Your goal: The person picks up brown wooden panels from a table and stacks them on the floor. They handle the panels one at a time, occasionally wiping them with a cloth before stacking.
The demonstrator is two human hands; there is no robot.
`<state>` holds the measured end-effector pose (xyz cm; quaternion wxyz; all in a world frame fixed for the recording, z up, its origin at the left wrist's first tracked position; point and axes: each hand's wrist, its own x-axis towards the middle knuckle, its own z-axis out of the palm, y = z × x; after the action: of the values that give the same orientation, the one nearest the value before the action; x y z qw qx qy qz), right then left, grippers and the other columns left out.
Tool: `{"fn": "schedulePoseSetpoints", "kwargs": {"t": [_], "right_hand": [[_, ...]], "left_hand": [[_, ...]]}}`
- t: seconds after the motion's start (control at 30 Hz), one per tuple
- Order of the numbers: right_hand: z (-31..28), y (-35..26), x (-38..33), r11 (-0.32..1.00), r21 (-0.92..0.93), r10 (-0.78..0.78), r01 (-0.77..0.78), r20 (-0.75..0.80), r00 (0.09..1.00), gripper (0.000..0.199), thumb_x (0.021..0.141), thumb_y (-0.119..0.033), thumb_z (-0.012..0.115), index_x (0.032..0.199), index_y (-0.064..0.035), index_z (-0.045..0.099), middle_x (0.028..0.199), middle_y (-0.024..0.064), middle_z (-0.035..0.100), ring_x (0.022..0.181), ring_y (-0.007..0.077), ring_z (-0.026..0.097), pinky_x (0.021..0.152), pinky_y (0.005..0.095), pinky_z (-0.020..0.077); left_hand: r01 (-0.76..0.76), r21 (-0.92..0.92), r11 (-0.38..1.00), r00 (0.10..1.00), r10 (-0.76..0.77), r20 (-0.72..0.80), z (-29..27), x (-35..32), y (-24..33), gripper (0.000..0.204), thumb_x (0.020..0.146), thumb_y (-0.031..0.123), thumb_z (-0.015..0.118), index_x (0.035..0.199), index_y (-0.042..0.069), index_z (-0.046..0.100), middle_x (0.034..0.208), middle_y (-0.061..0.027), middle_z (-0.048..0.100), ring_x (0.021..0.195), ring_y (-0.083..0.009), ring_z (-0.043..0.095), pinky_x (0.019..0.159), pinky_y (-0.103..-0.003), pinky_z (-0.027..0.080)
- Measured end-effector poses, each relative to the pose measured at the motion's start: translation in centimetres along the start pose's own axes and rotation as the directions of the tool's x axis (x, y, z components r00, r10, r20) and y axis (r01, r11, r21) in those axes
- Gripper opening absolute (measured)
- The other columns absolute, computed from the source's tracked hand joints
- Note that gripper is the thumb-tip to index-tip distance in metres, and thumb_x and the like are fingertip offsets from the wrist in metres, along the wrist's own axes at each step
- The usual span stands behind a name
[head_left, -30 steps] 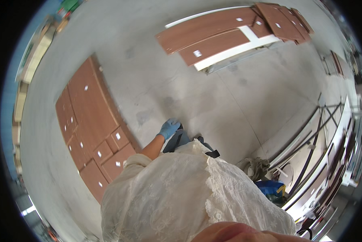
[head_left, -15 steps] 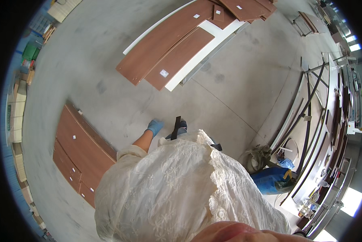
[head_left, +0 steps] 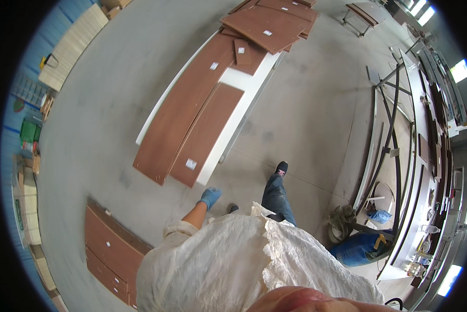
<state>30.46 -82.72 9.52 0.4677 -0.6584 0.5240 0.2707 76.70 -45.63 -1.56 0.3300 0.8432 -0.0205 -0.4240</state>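
2 long, flat, reddish-brown rectangular panels (head_left: 189, 125) lie side by side ahead of the blue-gloved left hand (head_left: 210, 197), their near ends and corners closest to it. A long, flat white board (head_left: 250, 96) shows beneath, its right edge jutting past them. The left hand hangs near those corners; whether its fingers are spread or pressed together, I cannot tell. The right hand is out of view. To the hand's right, grey concrete floor (head_left: 311, 130) stretches toward a dark metal frame (head_left: 386, 149). Left and rearward lies a low reddish-brown panel stack (head_left: 114, 255), floor between.
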Motion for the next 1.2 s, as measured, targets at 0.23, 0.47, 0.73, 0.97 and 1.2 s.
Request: {"fn": "schedulePoseSetpoints", "kwargs": {"t": [0.23,0.47,0.73,0.97,1.2], "right_hand": [[-11.0,-3.1,9.9,0.996,0.061,0.057,-0.058,0.005,0.998,0.040,0.090,-0.035,0.068,0.112,-0.0029,0.073,0.112,0.0188,0.073,0.103,0.0380,0.069,0.087,0.0433,0.0541],[-25.4,-13.6,21.1,0.994,0.098,-0.048,0.055,-0.069,0.996,0.040,0.090,-0.035,0.068,0.112,-0.0030,0.074,0.112,0.0188,0.073,0.104,0.0382,0.068,0.088,0.0433,0.0541],[-35.2,-27.3,31.5,0.978,0.159,-0.125,0.138,-0.086,0.988,0.040,0.090,-0.035,0.068,0.112,-0.0031,0.074,0.112,0.0188,0.073,0.105,0.0384,0.068,0.089,0.0433,0.0541],[-40.6,-34.3,36.5,0.996,-0.027,-0.081,0.083,0.062,0.995,0.040,0.090,-0.035,0.068,0.112,-0.0031,0.074,0.113,0.0188,0.073,0.106,0.0387,0.068,0.089,0.0433,0.0540],[-49.9,-45.6,43.5,0.924,-0.329,-0.148,0.196,0.166,0.975,0.040,0.090,-0.035,0.068,0.112,-0.0032,0.074,0.113,0.0188,0.073,0.107,0.0389,0.068,0.090,0.0433,0.0540]], "left_hand": [[0.224,0.124,0.967,0.974,-0.225,-0.008,0.9,6.5,9.9,0.033,0.089,0.038,0.067,0.094,0.006,0.072,0.078,-0.0096,0.067,0.063,-0.0218,0.060,0.058,-0.038,0.049],[0.110,0.098,0.989,0.993,-0.114,0.030,5.2,11.8,23.0,0.043,0.087,0.043,0.065,0.093,0.003,0.076,0.088,-0.0172,0.073,0.079,-0.0295,0.069,0.073,-0.041,0.054],[-0.104,0.439,0.893,0.993,0.070,0.091,4.0,23.6,30.3,0.034,0.092,0.041,0.064,0.091,0.007,0.070,0.074,-0.0068,0.062,0.066,-0.0203,0.062,0.056,-0.040,0.050],[0.140,0.312,0.940,0.990,-0.129,-0.055,0.0,38.0,44.6,0.050,0.086,0.040,0.062,0.113,-0.001,0.073,0.116,-0.0255,0.072,0.113,-0.0383,0.068,0.095,-0.044,0.053],[-0.126,-0.251,0.960,0.957,0.051,-0.287,-4.3,47.9,60.2,0.032,0.092,0.032,0.070,0.108,0.005,0.072,0.098,-0.0058,0.073,0.093,-0.0163,0.066,0.084,-0.030,0.052]]}}
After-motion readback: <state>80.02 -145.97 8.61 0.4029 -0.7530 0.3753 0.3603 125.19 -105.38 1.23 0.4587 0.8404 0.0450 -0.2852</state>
